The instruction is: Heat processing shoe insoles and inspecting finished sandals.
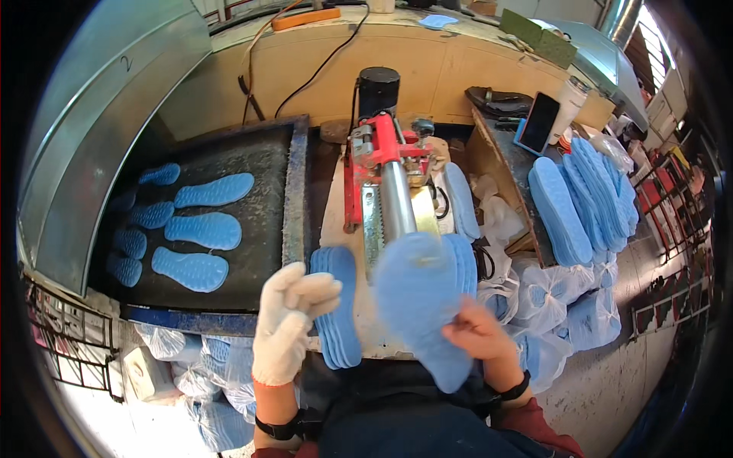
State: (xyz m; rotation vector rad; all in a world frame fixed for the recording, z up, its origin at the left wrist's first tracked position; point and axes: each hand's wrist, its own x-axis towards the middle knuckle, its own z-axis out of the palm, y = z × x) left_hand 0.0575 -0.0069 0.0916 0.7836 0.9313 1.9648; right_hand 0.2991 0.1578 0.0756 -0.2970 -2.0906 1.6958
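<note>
Though crowded, sole [418, 301] past bench edge [359, 353]

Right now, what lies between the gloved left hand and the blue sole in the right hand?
In the head view, a stack of blue soles stands on edge between the left hand and the held blue sole.

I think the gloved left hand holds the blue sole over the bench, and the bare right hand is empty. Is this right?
No, the hands are swapped. In the head view the bare right hand holds the blue sole over the bench, and the gloved left hand is empty.
</note>
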